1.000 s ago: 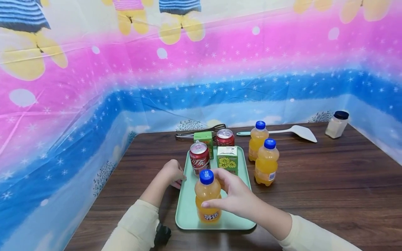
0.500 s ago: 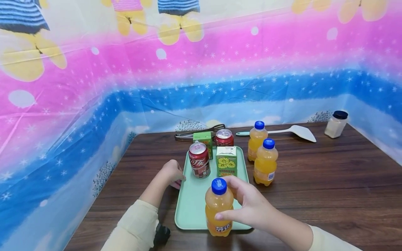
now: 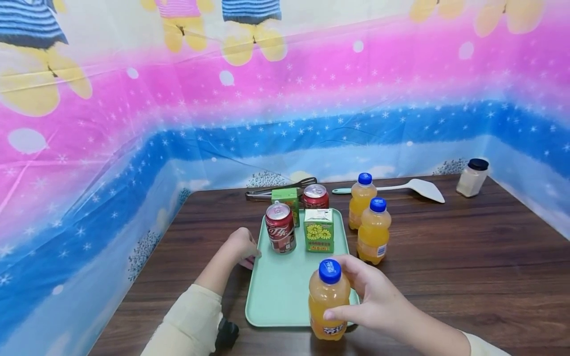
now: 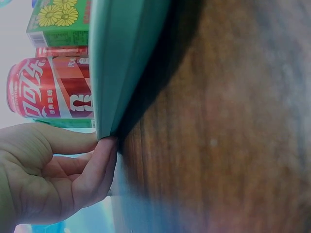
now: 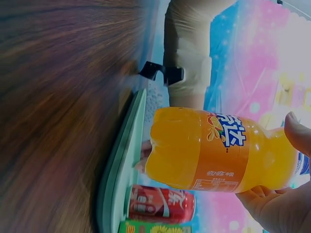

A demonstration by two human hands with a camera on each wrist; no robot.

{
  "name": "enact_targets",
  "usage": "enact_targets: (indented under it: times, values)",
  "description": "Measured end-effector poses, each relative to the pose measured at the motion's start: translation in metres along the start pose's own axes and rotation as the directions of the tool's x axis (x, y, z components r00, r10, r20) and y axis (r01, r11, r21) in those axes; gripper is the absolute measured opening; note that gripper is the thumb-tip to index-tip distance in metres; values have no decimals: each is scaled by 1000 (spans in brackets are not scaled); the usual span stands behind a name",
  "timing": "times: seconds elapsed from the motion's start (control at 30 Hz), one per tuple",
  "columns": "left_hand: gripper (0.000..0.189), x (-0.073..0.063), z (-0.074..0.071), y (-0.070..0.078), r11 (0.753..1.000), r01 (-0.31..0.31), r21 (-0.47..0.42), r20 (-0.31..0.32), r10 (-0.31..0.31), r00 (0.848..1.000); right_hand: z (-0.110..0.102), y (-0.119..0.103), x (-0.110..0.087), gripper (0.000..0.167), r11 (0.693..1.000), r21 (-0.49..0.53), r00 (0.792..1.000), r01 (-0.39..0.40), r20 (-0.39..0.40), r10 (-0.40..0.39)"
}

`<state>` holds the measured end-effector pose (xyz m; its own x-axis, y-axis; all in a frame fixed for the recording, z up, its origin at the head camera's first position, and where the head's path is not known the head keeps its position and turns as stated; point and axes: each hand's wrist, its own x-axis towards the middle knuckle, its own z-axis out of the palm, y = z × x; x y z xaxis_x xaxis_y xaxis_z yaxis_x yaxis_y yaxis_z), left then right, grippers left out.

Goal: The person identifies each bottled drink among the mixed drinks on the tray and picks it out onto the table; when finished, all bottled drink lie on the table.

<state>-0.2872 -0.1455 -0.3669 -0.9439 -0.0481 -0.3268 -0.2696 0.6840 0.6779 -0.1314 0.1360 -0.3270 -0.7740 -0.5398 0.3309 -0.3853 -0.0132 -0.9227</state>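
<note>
My right hand (image 3: pixel 374 296) grips a bottle of orange soda (image 3: pixel 329 306) with a blue cap, thumb on the near side and fingers behind it. The bottle is upright over the tray's front right corner; in the right wrist view its base is raised off the table. My left hand (image 4: pixel 53 170) pinches the left rim of the light green tray (image 3: pixel 276 301), thumb above and fingers below. On the tray stand a red cola can (image 3: pixel 280 230) and a green drink carton (image 3: pixel 318 232). Behind them are another green carton (image 3: pixel 285 198) and a partly hidden red can (image 3: pixel 315 197).
Two more orange soda bottles, one front (image 3: pixel 374 232) and one rear (image 3: pixel 361 200), stand right of the tray. At the back lie tongs (image 3: pixel 262 194), a black whisk-like utensil (image 3: pixel 307 182) and a white spatula (image 3: pixel 423 189). A black-lidded jar (image 3: pixel 473 178) stands far right.
My right hand has carried the bottle rightward and toward me, from over the tray's front middle to its front right corner. The left hand keeps its hold on the rim.
</note>
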Motion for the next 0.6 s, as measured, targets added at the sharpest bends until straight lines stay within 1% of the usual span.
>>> enact_targets:
  times: [0.2,0.27,0.47,0.6]
  values:
    - [15,1,0,-1,1000,-8,-3,-1,8,1000,-13,2,-10,58,998,-59,998,-19,-64,16]
    - [14,1,0,-1,1000,-6,1,2,6,1000,-17,2,-14,59,995,-80,994,-53,-96,45]
    - [14,2,-1,-1,1000,-3,7,8,3,1000,-30,1,-22,62,980,-117,973,-159,-184,136]
    - [15,2,0,-1,1000,-4,8,10,4,1000,-36,2,-27,62,971,-149,959,-186,-241,147]
